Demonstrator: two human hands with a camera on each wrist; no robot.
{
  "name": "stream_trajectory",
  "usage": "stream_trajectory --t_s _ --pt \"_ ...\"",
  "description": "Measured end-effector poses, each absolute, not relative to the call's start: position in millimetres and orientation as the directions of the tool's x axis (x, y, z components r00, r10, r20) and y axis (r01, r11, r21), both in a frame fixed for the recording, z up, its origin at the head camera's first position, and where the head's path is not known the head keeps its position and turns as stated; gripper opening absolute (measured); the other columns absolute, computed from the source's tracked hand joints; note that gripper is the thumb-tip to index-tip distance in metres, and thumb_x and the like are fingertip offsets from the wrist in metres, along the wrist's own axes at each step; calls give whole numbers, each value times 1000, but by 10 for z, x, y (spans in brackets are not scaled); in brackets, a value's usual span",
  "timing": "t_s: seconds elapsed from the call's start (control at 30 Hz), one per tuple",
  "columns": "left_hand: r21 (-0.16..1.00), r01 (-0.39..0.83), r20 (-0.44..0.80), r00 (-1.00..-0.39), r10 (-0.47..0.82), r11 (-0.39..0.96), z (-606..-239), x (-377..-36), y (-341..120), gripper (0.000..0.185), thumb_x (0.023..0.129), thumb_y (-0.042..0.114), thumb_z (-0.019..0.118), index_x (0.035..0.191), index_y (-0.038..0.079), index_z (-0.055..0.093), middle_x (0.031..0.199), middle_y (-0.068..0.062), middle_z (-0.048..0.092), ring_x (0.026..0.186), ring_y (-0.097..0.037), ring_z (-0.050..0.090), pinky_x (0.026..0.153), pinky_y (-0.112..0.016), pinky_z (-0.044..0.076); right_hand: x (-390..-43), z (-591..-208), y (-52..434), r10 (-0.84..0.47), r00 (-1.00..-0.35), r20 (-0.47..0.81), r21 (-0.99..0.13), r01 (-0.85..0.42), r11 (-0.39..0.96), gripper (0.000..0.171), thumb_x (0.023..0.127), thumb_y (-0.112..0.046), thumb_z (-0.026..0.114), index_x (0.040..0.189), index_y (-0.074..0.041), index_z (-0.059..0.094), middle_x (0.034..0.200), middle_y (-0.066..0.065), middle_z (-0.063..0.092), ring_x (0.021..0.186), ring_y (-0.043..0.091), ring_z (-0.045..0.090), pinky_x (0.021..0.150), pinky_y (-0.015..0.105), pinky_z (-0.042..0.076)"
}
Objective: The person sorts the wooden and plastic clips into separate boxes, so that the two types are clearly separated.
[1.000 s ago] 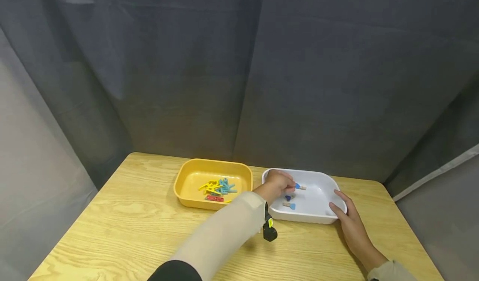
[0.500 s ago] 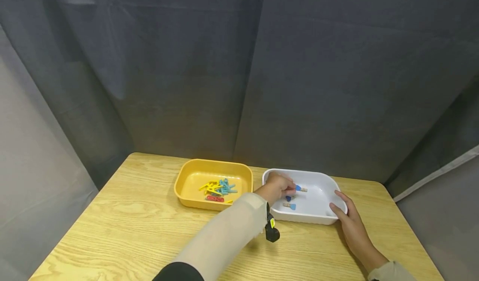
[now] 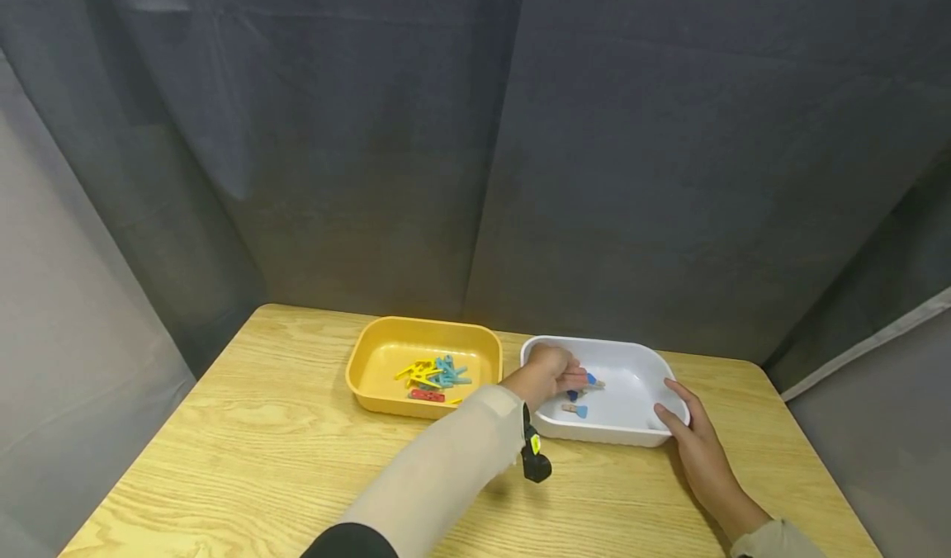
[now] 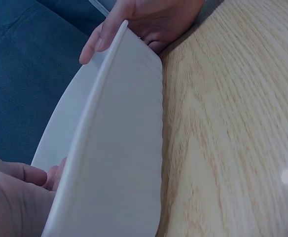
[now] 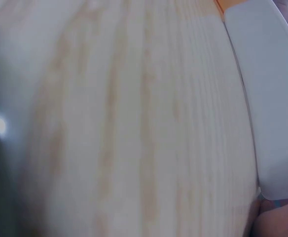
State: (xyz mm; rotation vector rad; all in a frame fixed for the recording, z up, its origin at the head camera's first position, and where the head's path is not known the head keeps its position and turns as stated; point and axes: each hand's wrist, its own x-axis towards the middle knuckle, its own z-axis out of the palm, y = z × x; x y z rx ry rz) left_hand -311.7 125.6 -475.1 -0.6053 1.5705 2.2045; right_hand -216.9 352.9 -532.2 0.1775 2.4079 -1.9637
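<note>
My left hand reaches into the white tray and pinches a wooden clothespin with a blue tip low over the tray floor. Two other pins lie under it, a dark blue one and a light blue-tipped one. My right hand rests with straight fingers against the tray's right rim. In the left wrist view the white tray wall fills the middle, with the right hand at its far corner and my left hand at the bottom left.
A yellow tray stands left of the white one and holds several yellow, blue and red clothespins. Both sit at the back of a wooden table. Dark curtains close in the back and sides.
My left hand has lowered the blue-tipped pin from above the tray toward the dark blue pin on the floor. The right hand has stayed on the rim.
</note>
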Motion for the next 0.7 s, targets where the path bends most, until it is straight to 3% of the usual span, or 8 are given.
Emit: stream_trajectory --t_s 0.23,0.43,0.7 --pt "795 -537 -539 -839 77 -283 -4785 -3166 1249 22 99 -9 50 111 -17 66 102 -33 72 106 -44 71 89 -44 60 -2180 -5351 3537 76 -994 -85 -974 99 205 69 108 -35 55 166 -22 18 174 6 -7 159 27 -7 123 20 3" --pt "785 -548 -538 -834 121 -290 -4760 -3152 1214 26 102 -5 49 116 -18 65 107 -34 71 112 -44 69 93 -44 58 -2186 -5377 3548 75 -994 -74 -977 88 196 69 108 -34 55 165 -21 19 174 8 -7 159 28 -7 119 12 7" --pt "767 -563 -517 -827 223 -308 -4641 -3057 1102 30 100 -6 48 124 -18 62 109 -33 71 119 -44 65 98 -46 55 -2181 -5357 3539 75 -994 -79 -977 92 191 69 108 -34 55 165 -22 19 174 6 -7 159 26 -7 120 14 6"
